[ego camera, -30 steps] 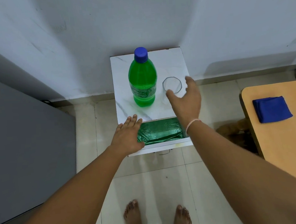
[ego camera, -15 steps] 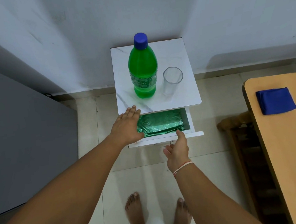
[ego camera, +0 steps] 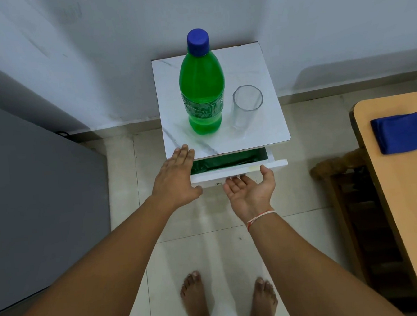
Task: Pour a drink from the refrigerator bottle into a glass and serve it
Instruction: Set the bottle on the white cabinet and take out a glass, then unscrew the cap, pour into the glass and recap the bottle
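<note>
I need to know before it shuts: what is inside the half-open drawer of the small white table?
Inside the drawer, crinkled green plastic fills the visible strip. The marble-look tabletop covers the drawer's rear, and the left hand hides its left corner, so anything there or beneath the plastic is unseen.

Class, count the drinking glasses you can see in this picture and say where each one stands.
1. The glass stands upright on the white cabinet top, just right of the green bottle. The partly open drawer could hide more.
</note>
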